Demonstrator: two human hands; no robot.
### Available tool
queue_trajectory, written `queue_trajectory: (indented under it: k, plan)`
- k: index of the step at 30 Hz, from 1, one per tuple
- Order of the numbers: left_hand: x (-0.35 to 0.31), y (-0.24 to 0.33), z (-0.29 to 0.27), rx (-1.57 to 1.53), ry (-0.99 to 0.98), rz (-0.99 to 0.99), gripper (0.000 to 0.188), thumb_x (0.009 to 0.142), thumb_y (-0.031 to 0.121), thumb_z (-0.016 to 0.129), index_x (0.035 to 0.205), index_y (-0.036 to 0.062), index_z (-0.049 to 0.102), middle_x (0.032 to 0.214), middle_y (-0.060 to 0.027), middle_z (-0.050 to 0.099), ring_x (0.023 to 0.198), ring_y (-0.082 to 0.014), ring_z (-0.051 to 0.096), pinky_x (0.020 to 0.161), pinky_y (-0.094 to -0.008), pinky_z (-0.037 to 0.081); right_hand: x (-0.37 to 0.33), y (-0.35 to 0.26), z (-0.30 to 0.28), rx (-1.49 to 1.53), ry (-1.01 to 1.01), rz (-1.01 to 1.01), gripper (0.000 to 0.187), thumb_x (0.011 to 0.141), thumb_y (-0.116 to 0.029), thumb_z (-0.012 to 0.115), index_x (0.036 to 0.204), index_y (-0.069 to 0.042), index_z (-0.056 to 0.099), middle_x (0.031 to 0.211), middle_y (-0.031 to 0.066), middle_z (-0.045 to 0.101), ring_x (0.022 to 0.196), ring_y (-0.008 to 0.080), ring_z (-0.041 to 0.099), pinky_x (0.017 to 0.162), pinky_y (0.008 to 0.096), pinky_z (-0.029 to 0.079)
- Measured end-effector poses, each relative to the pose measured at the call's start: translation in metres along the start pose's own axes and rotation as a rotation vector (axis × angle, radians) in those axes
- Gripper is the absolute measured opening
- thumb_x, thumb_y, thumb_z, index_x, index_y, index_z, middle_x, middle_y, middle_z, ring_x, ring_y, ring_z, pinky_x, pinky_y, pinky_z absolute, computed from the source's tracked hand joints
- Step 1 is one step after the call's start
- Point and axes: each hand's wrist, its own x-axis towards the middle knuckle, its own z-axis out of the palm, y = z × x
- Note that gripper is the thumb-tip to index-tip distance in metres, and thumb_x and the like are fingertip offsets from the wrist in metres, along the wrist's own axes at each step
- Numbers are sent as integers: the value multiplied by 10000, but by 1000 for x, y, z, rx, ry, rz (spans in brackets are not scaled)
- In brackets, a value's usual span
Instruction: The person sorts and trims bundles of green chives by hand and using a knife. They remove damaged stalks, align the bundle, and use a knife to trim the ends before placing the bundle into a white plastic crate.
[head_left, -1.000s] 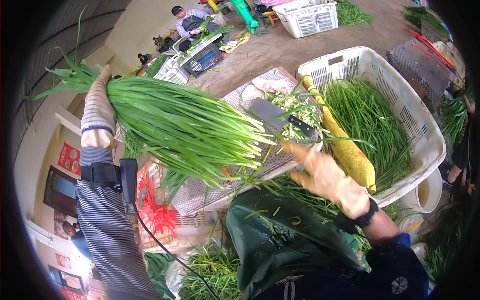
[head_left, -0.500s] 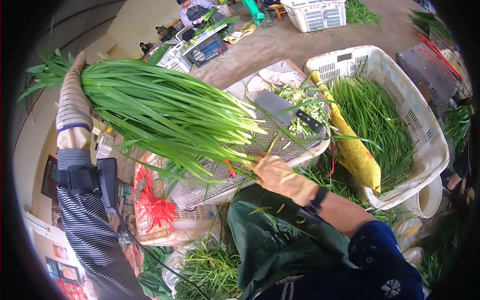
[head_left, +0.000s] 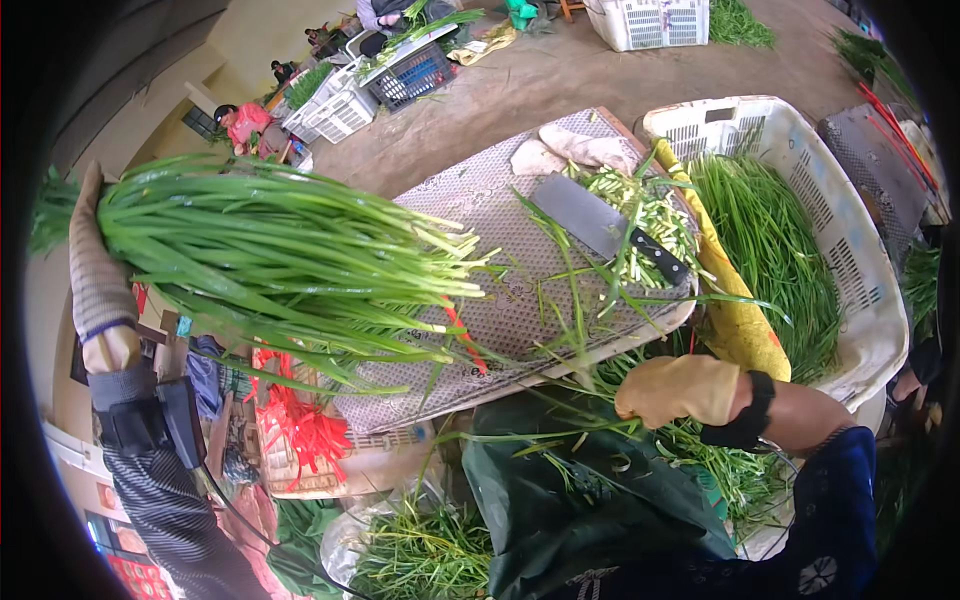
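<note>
One chive bunch (head_left: 290, 260) in left hand (head_left: 98, 255)

Head view: gripped near its leafy end, pale ends rightward. Right hand (head_left: 685, 390) closed; whether on the loose blades (head_left: 590, 372) beside it, cannot tell. One cleaver (head_left: 580, 214) lies beyond that hand, one white crate (head_left: 868, 270) to its right.

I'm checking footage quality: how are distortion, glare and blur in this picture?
Head view: the roof looks curved, within a black rim; head view: white glints dot the bunch; head view: leaves at far left look soft, the knife fairly crisp.
</note>
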Motion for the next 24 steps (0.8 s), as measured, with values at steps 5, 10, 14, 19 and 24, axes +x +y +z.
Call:
queue_trajectory:
  k: [5, 10, 14, 19, 24]
  plan:
    - [-18, -42, 1, -15, 89, -58, 408, 943, 397, 749, 1145, 48, 688, 990, -113, 727, 844, -230, 712, 791, -378, 598, 65, -13, -88, 132, 652, 62, 584, 897, -282, 753, 1385, -37, 547, 1197, 199, 703, 1035, 405, 696, 889, 491, 560]
    - [-43, -76, 21, -22, 175, -51, 432, 936, 362, 760, 1187, 22, 670, 975, -87, 709, 820, -205, 701, 761, -348, 591, 179, -8, -120, 3, 842, 346, 269, 951, -259, 669, 1066, -31, 754, 1063, 191, 750, 985, 359, 736, 788, 424, 602]
    - [-38, -107, 21, 46, 244, -12, 504, 892, 347, 805, 1217, -6, 652, 981, -96, 694, 799, -211, 692, 737, -349, 594, 159, -2, -73, -448, 591, 205, 278, 887, -133, 674, 1131, -30, 757, 1108, 139, 745, 951, 286, 738, 706, 430, 613]
    - [-38, -127, 14, -15, 276, -27, 516, 864, 335, 830, 1196, -19, 654, 982, -106, 690, 772, -217, 693, 728, -364, 602, 15, -18, -5, 61, 88, 182, 193, 915, -249, 618, 930, -83, 717, 858, 128, 744, 854, 378, 731, 782, 478, 571]
    - [-45, -129, 19, -75, 228, -83, 397, 872, 330, 816, 1065, 10, 682, 903, -86, 690, 720, -207, 683, 665, -347, 584, 14, -54, -7, -227, 445, 271, 135, 876, -172, 671, 891, -65, 752, 867, 68, 757, 822, 247, 754, 665, 394, 595]
